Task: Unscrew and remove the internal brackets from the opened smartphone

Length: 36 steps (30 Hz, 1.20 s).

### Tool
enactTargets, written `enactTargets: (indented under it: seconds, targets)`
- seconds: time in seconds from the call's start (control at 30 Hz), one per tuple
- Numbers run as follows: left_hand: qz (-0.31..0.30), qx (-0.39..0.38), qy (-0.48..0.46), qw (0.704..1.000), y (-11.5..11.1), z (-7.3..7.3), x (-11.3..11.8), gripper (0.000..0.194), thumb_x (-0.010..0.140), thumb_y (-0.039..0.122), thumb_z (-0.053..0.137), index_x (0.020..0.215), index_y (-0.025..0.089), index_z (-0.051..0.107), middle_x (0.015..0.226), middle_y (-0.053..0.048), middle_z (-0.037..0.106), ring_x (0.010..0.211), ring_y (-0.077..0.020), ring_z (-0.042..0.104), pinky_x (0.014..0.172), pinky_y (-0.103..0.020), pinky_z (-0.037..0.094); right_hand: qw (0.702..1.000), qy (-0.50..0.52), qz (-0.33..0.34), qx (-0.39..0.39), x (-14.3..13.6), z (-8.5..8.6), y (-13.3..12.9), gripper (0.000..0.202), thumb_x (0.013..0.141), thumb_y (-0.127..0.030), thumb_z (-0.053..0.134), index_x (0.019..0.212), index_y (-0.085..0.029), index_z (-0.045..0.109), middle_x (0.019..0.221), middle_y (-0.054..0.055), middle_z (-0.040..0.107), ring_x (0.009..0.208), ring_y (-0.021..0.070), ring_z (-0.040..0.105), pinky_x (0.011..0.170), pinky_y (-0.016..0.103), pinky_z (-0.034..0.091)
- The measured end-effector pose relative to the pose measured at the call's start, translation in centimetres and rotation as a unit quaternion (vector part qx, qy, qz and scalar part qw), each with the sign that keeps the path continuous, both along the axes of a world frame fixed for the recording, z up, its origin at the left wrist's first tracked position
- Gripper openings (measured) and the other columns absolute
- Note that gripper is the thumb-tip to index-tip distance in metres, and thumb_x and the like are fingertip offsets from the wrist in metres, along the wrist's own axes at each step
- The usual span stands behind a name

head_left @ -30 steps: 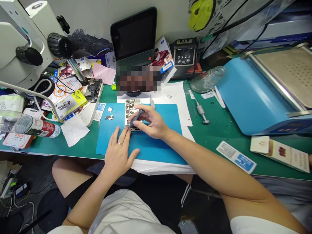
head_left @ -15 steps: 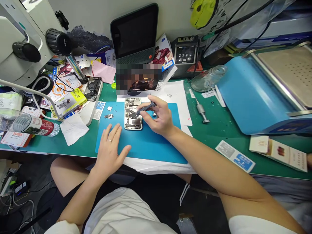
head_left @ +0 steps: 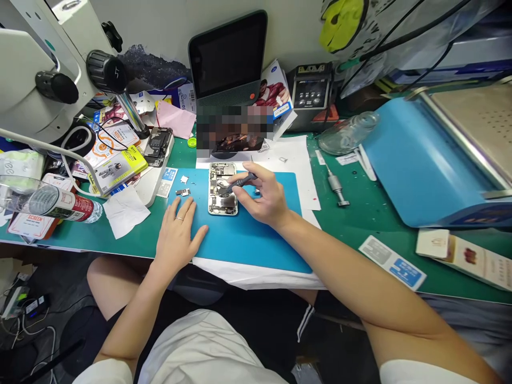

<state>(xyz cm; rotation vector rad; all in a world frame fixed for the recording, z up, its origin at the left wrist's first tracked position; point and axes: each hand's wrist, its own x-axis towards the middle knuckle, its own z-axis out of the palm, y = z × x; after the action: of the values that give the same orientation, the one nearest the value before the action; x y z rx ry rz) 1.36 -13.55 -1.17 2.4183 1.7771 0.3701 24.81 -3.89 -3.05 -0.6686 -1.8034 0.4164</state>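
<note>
An opened phone (head_left: 223, 205) with bare inner parts lies upright on the blue mat (head_left: 256, 245). Over its middle, my right hand (head_left: 264, 194) is closed round a slim dark hand tool (head_left: 242, 183), its working end down at the phone's inside. The tool's exact kind does not show clearly. My left hand (head_left: 178, 232) lies palm down on the mat's left part, fingers stretched and holding nothing. Just beyond its fingertips is a small metal phone part (head_left: 183, 192), with a small white piece (head_left: 184, 179) behind it.
Boxes, a plastic bottle (head_left: 60, 202) and a microscope stand (head_left: 132, 112) crowd the left. A second opened phone (head_left: 158, 146) rests there. A screen device (head_left: 228, 58) stands behind. To the right are a screwdriver-like tool (head_left: 336, 186), a glass jar (head_left: 350, 133) and a blue machine (head_left: 400, 165).
My left hand has moved slightly left and forward, closer to the small metal part. My right hand keeps the tool over the phone. The whole view has shifted a little.
</note>
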Motion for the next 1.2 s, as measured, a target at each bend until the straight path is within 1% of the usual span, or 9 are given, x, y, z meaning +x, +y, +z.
enactTargets:
  seconds: [0.17,0.33,0.5,0.6,0.73,0.97,1.2]
  targets:
    - [0.005,-0.003,0.012,1.0,-0.01,-0.08,-0.02,0.059,0.105,0.05,0.046,0.154,0.017,0.047,0.163,-0.009,0.046,0.155,-0.0382,0.033,0.125,-0.059,0.034,1.0,0.002,0.007,0.001,0.01,0.0,0.03,0.056,0.097,-0.019,0.062,0.148,-0.029,0.042,0.111,0.006,0.075,0.098,0.0198,0.078,0.082,0.034,0.07]
    - [0.006,0.006,-0.004,1.0,-0.1,-0.23,-0.07,0.058,0.105,0.049,0.046,0.155,0.019,0.045,0.163,-0.009,0.046,0.155,-0.0367,0.034,0.125,-0.058,0.035,1.0,-0.008,0.007,-0.007,0.03,-0.02,0.03,0.056,0.098,-0.019,0.062,0.149,-0.029,0.041,0.112,0.006,0.075,0.098,0.0199,0.079,0.081,0.034,0.069]
    - [0.011,0.018,-0.016,1.0,-0.16,-0.34,-0.11,0.061,0.105,0.049,0.047,0.156,0.015,0.043,0.161,-0.012,0.047,0.155,-0.0354,0.034,0.125,-0.056,0.037,1.0,-0.012,0.005,-0.007,0.01,-0.03,0.02,0.055,0.098,-0.02,0.062,0.148,-0.029,0.042,0.111,0.006,0.075,0.097,0.0193,0.079,0.079,0.033,0.069]
    - [0.017,0.018,-0.01,1.0,-0.11,-0.35,-0.08,0.062,0.105,0.049,0.048,0.155,0.013,0.044,0.161,-0.013,0.047,0.154,-0.0361,0.035,0.125,-0.056,0.037,1.0,-0.005,0.009,-0.001,0.02,-0.01,0.05,0.057,0.097,-0.019,0.063,0.149,-0.03,0.042,0.109,0.004,0.075,0.097,0.0188,0.078,0.08,0.032,0.069]
    - [0.014,0.02,-0.011,1.0,-0.07,-0.35,-0.05,0.06,0.105,0.05,0.047,0.155,0.015,0.047,0.161,-0.012,0.048,0.154,-0.0364,0.036,0.125,-0.057,0.037,1.0,-0.003,0.016,-0.006,0.06,-0.02,0.06,0.058,0.097,-0.02,0.063,0.15,-0.03,0.041,0.11,0.005,0.075,0.096,0.0194,0.078,0.082,0.034,0.069]
    - [0.011,0.025,-0.006,1.0,-0.07,-0.47,-0.11,0.06,0.105,0.05,0.047,0.153,0.015,0.048,0.161,-0.012,0.047,0.154,-0.0362,0.035,0.125,-0.057,0.037,1.0,-0.008,0.013,-0.004,0.02,0.02,0.0,0.058,0.098,-0.02,0.063,0.151,-0.03,0.041,0.113,0.005,0.076,0.097,0.0194,0.079,0.083,0.034,0.069]
    - [0.01,0.026,0.001,1.0,-0.05,-0.37,-0.09,0.059,0.105,0.05,0.047,0.152,0.015,0.049,0.161,-0.012,0.048,0.154,-0.0361,0.036,0.125,-0.056,0.037,1.0,-0.004,0.01,0.009,-0.06,0.19,-0.02,0.06,0.097,-0.015,0.064,0.15,-0.03,0.042,0.11,0.004,0.076,0.095,0.0182,0.079,0.081,0.031,0.069]
